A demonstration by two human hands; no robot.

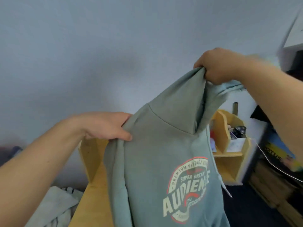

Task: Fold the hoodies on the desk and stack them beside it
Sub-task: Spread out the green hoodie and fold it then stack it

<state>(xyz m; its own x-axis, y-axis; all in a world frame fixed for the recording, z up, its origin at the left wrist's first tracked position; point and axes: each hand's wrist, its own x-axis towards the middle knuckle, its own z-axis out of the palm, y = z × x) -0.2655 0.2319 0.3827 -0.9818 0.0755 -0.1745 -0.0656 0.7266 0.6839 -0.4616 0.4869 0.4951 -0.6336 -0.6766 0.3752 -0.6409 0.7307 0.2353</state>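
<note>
The hoodie (164, 161) hangs in the air above the counter (91, 202). The left hand (106, 126) pinches a shoulder; the right hand (218, 66), higher, grips the hood. Soft, limp, fairly light, I'd say; both shoulders would hold it squarer.

Two bare forearms enter from lower left and right of frame; left hand (105, 126) and right hand (218, 66) ungloved, no sleeves visible.
</note>
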